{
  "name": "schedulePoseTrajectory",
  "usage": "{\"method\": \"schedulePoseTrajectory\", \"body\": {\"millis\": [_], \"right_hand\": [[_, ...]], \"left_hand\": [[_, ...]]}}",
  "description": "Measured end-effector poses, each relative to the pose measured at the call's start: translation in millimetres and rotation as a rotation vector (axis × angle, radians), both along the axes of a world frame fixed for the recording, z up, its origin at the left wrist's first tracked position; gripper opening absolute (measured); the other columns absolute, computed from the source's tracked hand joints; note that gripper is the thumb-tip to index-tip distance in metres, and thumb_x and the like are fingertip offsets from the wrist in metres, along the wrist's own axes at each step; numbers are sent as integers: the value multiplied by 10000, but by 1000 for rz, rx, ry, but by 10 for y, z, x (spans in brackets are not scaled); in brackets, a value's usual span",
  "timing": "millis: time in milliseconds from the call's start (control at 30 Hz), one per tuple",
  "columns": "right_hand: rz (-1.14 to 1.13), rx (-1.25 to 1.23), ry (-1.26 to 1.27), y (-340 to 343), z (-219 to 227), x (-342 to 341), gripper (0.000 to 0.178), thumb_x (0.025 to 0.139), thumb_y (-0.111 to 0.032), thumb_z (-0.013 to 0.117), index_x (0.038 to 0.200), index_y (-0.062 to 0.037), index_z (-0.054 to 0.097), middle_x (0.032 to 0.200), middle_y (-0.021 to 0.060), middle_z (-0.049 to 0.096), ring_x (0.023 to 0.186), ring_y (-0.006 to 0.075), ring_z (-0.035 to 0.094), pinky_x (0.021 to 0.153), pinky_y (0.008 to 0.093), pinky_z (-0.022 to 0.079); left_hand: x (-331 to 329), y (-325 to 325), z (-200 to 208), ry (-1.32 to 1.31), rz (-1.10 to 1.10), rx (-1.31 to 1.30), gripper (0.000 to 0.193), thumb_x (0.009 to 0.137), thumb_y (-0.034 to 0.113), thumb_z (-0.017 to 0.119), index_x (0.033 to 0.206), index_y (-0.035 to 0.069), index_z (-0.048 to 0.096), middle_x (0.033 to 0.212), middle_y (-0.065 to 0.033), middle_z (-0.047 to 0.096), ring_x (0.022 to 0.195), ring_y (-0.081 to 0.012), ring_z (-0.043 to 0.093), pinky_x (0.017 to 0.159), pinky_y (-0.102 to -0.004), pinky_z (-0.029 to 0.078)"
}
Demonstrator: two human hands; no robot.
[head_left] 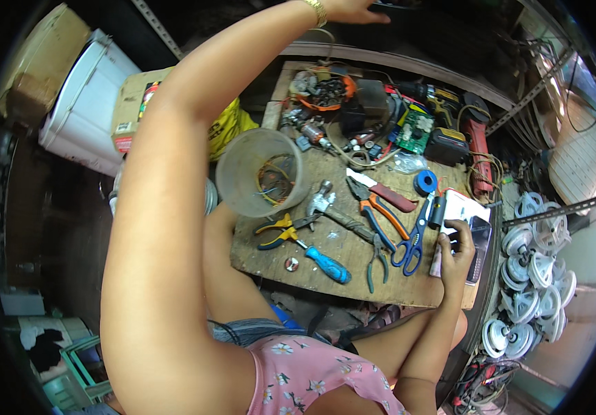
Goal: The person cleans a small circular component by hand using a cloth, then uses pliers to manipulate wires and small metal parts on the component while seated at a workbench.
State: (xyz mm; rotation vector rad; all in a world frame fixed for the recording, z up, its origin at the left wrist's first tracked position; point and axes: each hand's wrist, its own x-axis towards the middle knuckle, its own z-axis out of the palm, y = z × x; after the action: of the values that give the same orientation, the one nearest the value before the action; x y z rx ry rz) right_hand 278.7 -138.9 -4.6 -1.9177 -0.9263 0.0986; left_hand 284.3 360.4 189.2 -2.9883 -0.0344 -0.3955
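High at the top edge, my left hand [353,10] reaches over the far side of the workbench. Its visible fingers are stretched out, and part of the hand is cut off by the frame. My right hand [458,247] rests at the bench's right edge, fingers curled over a white box [458,205] and a dark flat device [479,238]. What its fingers hold, if anything, is hidden. Close by lie a black cylinder [438,211], blue-handled scissors [415,242] and a blue tape roll [425,182]. Orange-and-blue pliers [379,207] lie farther left.
On the wooden bench [270,259] are a translucent bucket [232,176] with wires, a hammer [339,216], a blue screwdriver [328,265] and yellow-handled pliers [281,232]. A drill [443,107], circuit board [415,131] and red grinder [479,152] crowd the back. White reels [540,270] stand right.
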Motion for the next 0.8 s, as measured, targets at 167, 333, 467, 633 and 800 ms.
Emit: {"method": "schedulePoseTrajectory", "body": {"millis": [167, 333, 467, 633, 800], "right_hand": [[-78, 45, 103, -126, -136, 64, 169, 841, 3, 588, 1005, -5, 628, 943, 55, 612, 723, 110, 557, 612, 243, 431], [-56, 55, 174, -37, -169, 13, 148, 857, 8, 573, 996, 5, 624, 878, 39, 626, 693, 87, 552, 625, 230, 438], [60, -21, -36, 213, 67, -257, 123, 827, 6, 598, 944, -5, 634, 841, 65, 625, 775, 135, 586, 661, 269, 444], [12, -59, 79, 105, 34, -506, 96, 843, -4, 595, 931, -4, 634, 819, 48, 615, 713, 123, 556, 606, 252, 422], [-17, -88, 178, -180, -166, -581, 84, 849, 4, 594, 924, 14, 631, 801, 51, 610, 716, 120, 543, 626, 249, 425]], "left_hand": [[-1669, -1059, 20, 535, -96, -336, 226, 857, 177, 569, 945, 33, 719, 751, -101, 701, 698, -239, 678, 658, -337, 534], [-2469, -1251, -958, 852, -175, -352, 311, 809, 196, 671, 1064, 19, 671, 1070, -159, 663, 917, -310, 666, 776, -389, 527], [-2392, -1253, -1761, 688, -185, 4, 281, 785, 159, 654, 1036, 36, 684, 1108, -148, 654, 917, -308, 676, 734, -393, 543], [-2108, -1263, -1942, 804, -209, 174, 215, 781, 139, 631, 962, 63, 719, 1034, -149, 661, 898, -265, 685, 657, -394, 555], [-2179, -1229, -2208, 737, -211, 290, 169, 794, 129, 619, 891, 92, 752, 972, -119, 660, 889, -277, 676, 671, -382, 553]]}}
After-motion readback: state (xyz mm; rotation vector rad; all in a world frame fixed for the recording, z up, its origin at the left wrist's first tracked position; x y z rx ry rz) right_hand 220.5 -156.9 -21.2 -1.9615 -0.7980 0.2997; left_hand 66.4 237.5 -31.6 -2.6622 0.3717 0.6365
